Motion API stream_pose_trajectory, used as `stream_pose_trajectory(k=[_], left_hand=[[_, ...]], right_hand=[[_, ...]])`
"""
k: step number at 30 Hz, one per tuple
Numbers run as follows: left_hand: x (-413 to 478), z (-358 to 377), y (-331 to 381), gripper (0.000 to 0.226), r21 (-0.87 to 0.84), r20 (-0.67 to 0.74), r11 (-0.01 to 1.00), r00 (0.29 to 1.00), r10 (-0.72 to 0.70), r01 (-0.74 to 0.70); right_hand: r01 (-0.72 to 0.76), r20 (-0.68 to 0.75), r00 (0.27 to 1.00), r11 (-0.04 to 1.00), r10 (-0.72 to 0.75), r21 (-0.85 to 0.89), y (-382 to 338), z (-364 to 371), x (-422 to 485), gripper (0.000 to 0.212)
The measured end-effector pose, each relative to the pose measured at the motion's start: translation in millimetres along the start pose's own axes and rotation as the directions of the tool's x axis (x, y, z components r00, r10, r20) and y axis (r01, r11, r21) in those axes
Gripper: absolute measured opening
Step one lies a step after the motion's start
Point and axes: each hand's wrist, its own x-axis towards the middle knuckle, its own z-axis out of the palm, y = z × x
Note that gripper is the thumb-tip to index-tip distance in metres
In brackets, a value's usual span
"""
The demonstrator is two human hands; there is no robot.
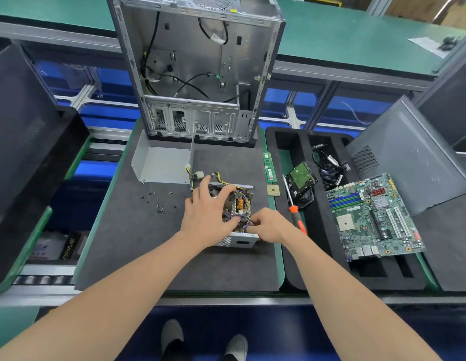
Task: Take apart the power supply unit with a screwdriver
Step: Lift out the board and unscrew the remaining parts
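My left hand (206, 217) curls spread fingers over the opened power supply unit (239, 204) mid-mat (138, 243) to steady it, right hand (268, 226) pinches its wires (245, 218) at the near corner, probably freeing the board, so the screwdriver (295, 213) lies unused just right.

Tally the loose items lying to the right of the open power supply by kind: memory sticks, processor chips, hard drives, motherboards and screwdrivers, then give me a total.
Memory sticks: 2
Processor chips: 1
Hard drives: 1
Motherboards: 1
Screwdrivers: 1
Total: 6
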Motion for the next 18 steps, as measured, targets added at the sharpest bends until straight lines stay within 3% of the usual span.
stream_pose_trajectory(k=[11,18], left_hand=[[0.7,0.2,1.0,0.069,0.01,0.006,1.0,1.0,-0.006,0.006],[0.9,0.7,0.5,0.069,-0.002,0.015,1.0,1.0,-0.002,0.002]], right_hand=[[0.0,0.028,1.0,1.0,0.001,-0.011,-2.9,-2.0,-0.3,0.034],[-0.078,-0.018,0.997,0.995,0.079,0.057,-6.2,-0.1,1.3,0.043]])
